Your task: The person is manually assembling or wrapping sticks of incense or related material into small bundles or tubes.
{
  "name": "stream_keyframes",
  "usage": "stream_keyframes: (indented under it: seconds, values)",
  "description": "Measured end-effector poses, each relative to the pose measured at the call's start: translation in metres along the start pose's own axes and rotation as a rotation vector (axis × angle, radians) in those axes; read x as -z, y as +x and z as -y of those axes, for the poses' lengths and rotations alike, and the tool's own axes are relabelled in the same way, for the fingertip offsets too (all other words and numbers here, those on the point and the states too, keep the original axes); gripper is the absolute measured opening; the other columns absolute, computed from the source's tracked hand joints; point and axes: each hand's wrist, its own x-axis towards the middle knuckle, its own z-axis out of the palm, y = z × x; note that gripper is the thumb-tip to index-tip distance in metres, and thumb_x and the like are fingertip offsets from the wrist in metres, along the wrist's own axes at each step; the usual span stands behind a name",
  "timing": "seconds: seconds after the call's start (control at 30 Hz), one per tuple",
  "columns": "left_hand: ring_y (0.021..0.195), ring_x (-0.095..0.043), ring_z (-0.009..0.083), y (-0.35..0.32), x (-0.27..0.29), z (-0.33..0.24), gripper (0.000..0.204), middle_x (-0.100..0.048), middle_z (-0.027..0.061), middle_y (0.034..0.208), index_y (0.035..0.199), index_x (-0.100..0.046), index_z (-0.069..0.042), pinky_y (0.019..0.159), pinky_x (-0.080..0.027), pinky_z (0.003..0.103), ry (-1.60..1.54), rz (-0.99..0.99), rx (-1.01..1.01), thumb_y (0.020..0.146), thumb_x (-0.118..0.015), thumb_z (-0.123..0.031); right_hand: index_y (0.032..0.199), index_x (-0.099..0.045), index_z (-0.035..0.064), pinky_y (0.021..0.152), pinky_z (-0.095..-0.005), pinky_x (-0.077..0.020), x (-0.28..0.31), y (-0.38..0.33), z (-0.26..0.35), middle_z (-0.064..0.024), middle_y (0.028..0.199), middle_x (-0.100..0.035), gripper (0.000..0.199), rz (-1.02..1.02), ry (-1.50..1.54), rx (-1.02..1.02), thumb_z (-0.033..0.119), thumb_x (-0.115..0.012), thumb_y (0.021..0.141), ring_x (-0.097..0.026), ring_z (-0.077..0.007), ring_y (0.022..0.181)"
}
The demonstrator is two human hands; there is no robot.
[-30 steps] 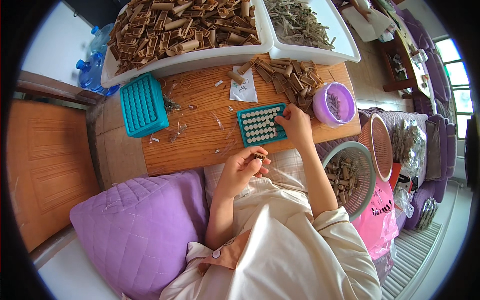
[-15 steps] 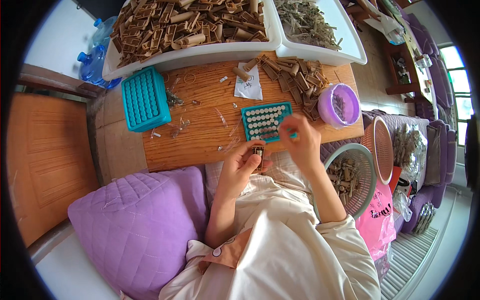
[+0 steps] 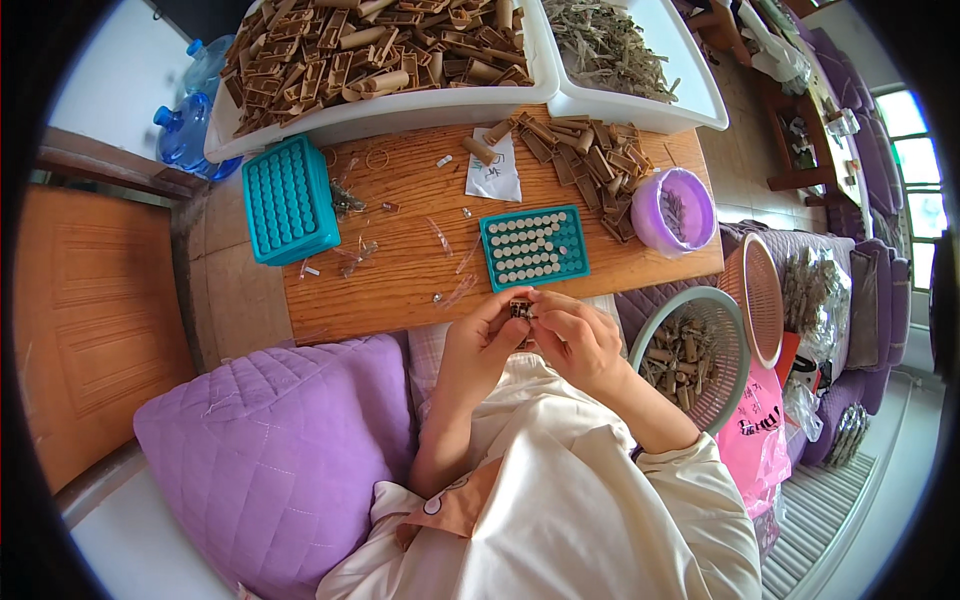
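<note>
At the table's front edge my left hand grips a small brown plastic casing with dark and shiny parts inside. My right hand meets it there, thumb and fingertips pressed together at the casing's right side. Whatever those fingertips pinch is too small to make out. Just beyond both hands lies a teal tray holding rows of small white round pieces; several sockets at its right are unfilled.
Brown casings fill a white bin at the back and form a loose pile. Beside that bin, another white bin holds grey strips. A purple tub, stacked teal trays and a grey basket flank my workspace.
My right hand has come down and left from over the teal tray to the casing in my left hand. The tray's right part is now uncovered.
</note>
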Motion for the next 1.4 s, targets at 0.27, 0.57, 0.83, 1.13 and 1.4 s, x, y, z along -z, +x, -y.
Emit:
stream_keyframes:
  seconds: [0.27, 0.57, 0.83, 1.13, 1.4]
  values:
    - [0.067, -0.059, 0.0126, 0.001, 0.000, 0.004, 0.028, -0.060, 0.0082, 0.072, 0.108, -0.052, -0.005, 0.059, -0.046, 0.026, 0.513, -0.002, 0.001, 0.080, -0.054, -0.008, 0.083, -0.046, 0.0039, 0.060, -0.0350, -0.0457, 0.032, 0.028, 0.003, -0.0087, 0.071, -0.052, 0.020, 0.564, 0.064, -0.308, 0.000, -0.058, 0.069, -0.054, -0.0286, 0.067]
    - [0.064, -0.062, 0.0233, 0.002, 0.005, -0.008, 0.027, -0.060, 0.0139, 0.071, 0.105, -0.053, -0.004, 0.058, -0.046, 0.030, 0.742, 0.179, -0.021, 0.079, -0.055, -0.010, 0.097, -0.046, 0.0040, 0.065, -0.0357, -0.0457, 0.033, 0.040, -0.012, -0.0098, 0.076, -0.056, 0.031, 0.746, 0.297, -0.452, 0.003, -0.059, 0.069, -0.057, -0.0284, 0.074]
    - [0.065, -0.055, 0.0104, 0.007, 0.011, 0.009, 0.026, -0.059, 0.0072, 0.079, 0.107, -0.051, 0.002, 0.060, -0.046, 0.023, 0.320, 0.299, 0.091, 0.082, -0.052, -0.006, 0.103, -0.052, 0.0028, 0.069, -0.0308, -0.0468, 0.034, 0.032, -0.022, -0.0109, 0.083, -0.061, 0.034, 0.825, 0.484, -0.546, 0.001, -0.058, 0.069, -0.061, -0.0222, 0.076]
    - [0.068, -0.051, 0.0099, 0.021, 0.016, 0.028, 0.027, -0.054, 0.0028, 0.083, 0.101, -0.052, 0.000, 0.063, -0.042, 0.023, -0.033, 0.353, 0.195, 0.086, -0.049, -0.022, 0.104, -0.052, 0.0006, 0.067, -0.0308, -0.0469, 0.029, 0.017, -0.018, -0.0127, 0.080, -0.061, 0.027, 0.676, 0.566, -0.707, 0.000, -0.052, 0.077, -0.061, -0.0242, 0.072]
    - [0.069, -0.050, 0.0090, 0.025, 0.018, 0.042, 0.024, -0.054, 0.0027, 0.085, 0.101, -0.051, -0.002, 0.062, -0.044, 0.021, -0.153, 0.251, 0.277, 0.086, -0.048, -0.021, 0.108, -0.055, 0.0037, 0.066, -0.0291, -0.0464, 0.019, 0.005, -0.025, -0.0115, 0.081, -0.061, 0.033, 0.603, 0.292, -0.557, -0.002, -0.051, 0.076, -0.060, -0.0224, 0.069]
